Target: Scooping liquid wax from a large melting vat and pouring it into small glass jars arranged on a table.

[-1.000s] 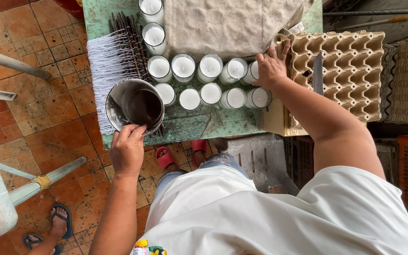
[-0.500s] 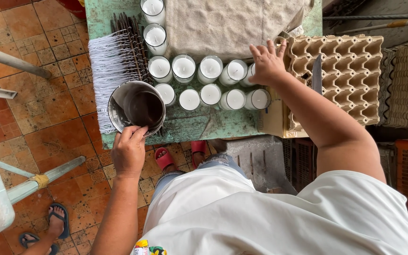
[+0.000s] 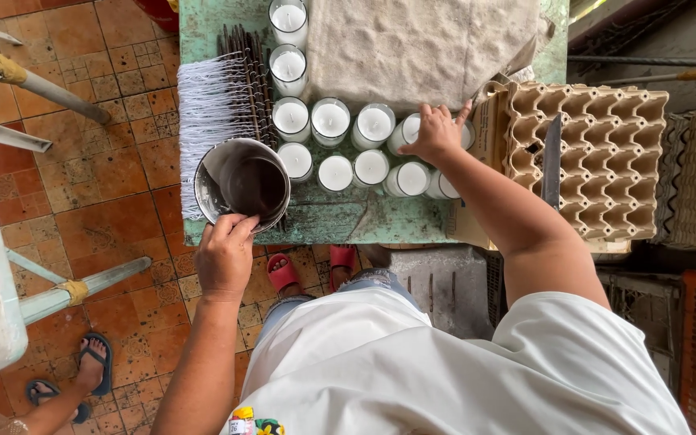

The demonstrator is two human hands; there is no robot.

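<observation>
We see the metal pot [image 3: 243, 185] standing at the near left corner of the green table [image 3: 340, 221], its inside dark, and the left hand [image 3: 225, 254] closed on its near rim, fingers curled over the edge. Just beside the pot, to its right, white wax-filled glass candles [image 3: 332, 121] stand upright in two rows, with two more running up toward the far edge. The right hand [image 3: 437, 133] rests on top of the candles at the right end of those rows, fingers spread and bent over a glass; whether it actually grips one we cannot tell. Behind the pot lies a bundle of dark rods [image 3: 247, 80] hung with white wicks [image 3: 207, 113] that spill over the table's left edge. A coarse beige cloth [image 3: 420, 48] covers the far part of the table, touching the back row. To the right, cardboard egg trays [image 3: 606, 161] are stacked, with a knife [image 3: 552, 161] lying across them. Below the table we see the person's red sandals [image 3: 283, 274] on the terracotta tile floor [image 3: 106, 185], and another person's foot in a blue flip-flop [image 3: 90, 366] at the lower left.
</observation>
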